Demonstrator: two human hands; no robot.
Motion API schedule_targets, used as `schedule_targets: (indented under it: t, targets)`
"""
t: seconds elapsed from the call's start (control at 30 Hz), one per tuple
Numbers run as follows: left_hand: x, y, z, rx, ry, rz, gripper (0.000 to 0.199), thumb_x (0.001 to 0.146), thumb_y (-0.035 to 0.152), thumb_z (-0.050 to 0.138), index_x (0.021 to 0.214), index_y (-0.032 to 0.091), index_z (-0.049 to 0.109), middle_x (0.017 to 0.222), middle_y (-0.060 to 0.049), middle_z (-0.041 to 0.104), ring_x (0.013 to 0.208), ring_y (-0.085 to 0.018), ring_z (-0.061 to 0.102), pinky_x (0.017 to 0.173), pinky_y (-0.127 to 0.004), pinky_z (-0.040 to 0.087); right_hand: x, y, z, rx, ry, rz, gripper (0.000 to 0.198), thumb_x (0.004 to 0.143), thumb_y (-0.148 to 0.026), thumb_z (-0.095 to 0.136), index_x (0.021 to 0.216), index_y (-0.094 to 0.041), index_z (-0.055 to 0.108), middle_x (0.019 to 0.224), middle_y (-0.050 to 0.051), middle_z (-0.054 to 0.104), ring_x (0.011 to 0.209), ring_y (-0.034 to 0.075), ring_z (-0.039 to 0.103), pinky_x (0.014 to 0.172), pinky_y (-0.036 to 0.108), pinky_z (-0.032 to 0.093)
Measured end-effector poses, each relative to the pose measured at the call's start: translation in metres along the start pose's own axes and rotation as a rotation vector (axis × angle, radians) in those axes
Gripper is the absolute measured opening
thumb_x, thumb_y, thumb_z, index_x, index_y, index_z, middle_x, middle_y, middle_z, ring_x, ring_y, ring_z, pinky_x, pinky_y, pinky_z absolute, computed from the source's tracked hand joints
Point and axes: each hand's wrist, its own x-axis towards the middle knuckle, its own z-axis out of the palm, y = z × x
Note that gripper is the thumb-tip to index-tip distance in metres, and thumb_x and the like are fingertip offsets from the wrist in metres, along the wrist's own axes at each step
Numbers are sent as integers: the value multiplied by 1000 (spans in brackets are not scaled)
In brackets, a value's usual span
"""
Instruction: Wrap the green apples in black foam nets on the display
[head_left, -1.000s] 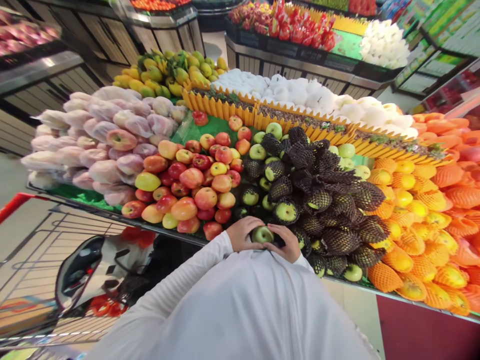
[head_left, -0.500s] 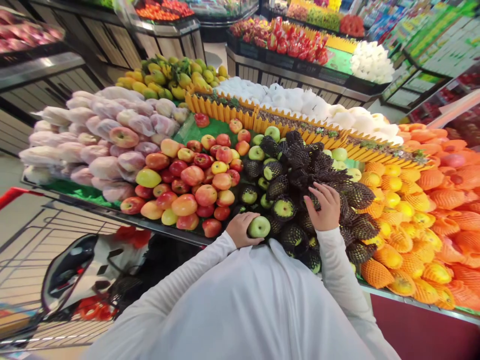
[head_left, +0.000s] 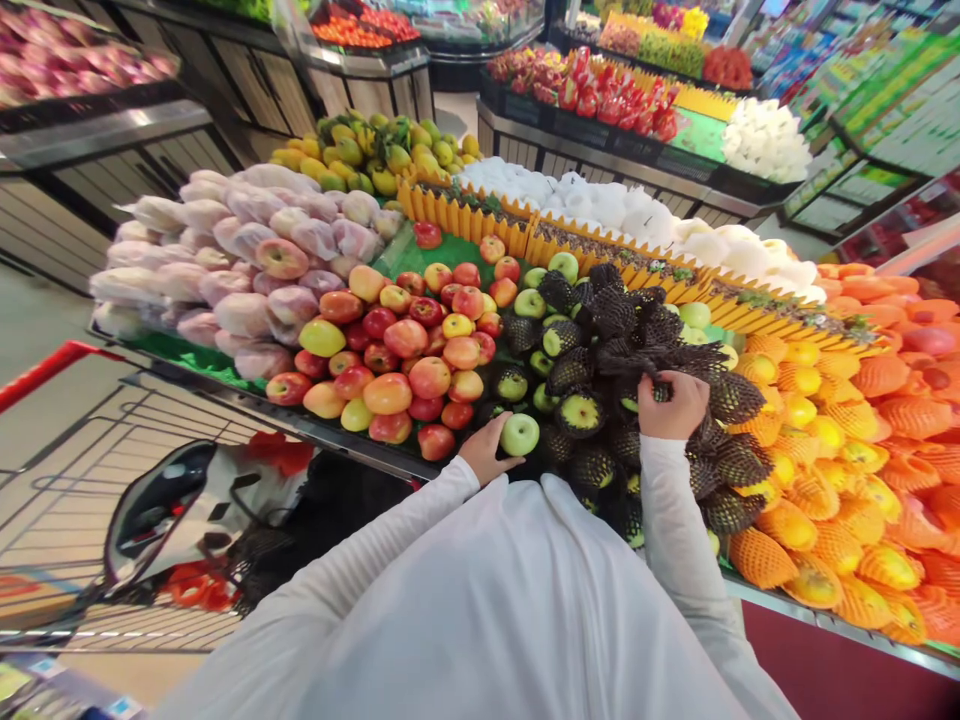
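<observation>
In the head view a bare green apple (head_left: 520, 434) rests in my left hand (head_left: 486, 452), with my thumb below it and fingers along its left side. It is over the front edge of the display. My right hand (head_left: 673, 406) is closed on the edge of a black foam net (head_left: 637, 358) on the pile to the right. Part of the net is hidden behind my fingers. Around both hands lie green apples in black nets (head_left: 582, 412), and several bare ones.
Red and yellow apples (head_left: 406, 338) are heaped on the left, orange-netted fruit (head_left: 791, 522) on the right. A yellow picket-style divider (head_left: 540, 240) runs behind. At lower left stands a shopping cart (head_left: 67, 480) with a bag (head_left: 225, 490) in it.
My right hand has gone from spread fingers over the pile to a closed grip on a black foam net. The left hand still holds the green apple. The whole view has shifted slightly.
</observation>
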Motion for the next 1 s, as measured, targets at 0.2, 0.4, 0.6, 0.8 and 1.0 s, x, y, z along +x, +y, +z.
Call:
schedule_targets:
  t: [0.2,0.4,0.6,0.8,1.0]
  targets:
    - [-8,3,-1,-32,24,67,83,72,34,80,141,19,37,141,-16,53,130,-30,54,111,-47,46,-39,-36,-46,400,-54,130,8,75,-22,63,80,-18,59,83,4,69,70,16,63,68,28,51]
    - [-10,6,-1,-52,-30,170,72,74,24,73,139,20,42,140,-13,54,131,-27,53,110,-44,46,-97,-73,-49,687,-536,125,14,73,-18,62,67,-21,50,92,8,75,84,20,71,79,32,55]
    - [-3,5,-3,-42,-119,121,50,86,20,56,135,23,51,139,-8,58,128,-24,56,111,-40,46,-134,-93,-43,884,-850,82,53,71,-35,79,118,-17,61,115,15,71,102,25,69,88,38,56]
    - [-1,6,-7,54,-134,123,55,85,17,56,139,19,46,139,-10,58,129,-25,54,113,-43,42,-137,-100,-42,889,-861,287,18,72,-34,75,72,-17,68,69,0,67,66,15,60,67,27,53]
    - [-4,4,-5,78,-66,123,80,72,34,76,142,19,40,137,-14,58,124,-32,56,108,-49,45,-144,-81,-37,841,-595,489,17,79,-29,57,86,-17,67,76,2,70,68,16,62,65,29,53]
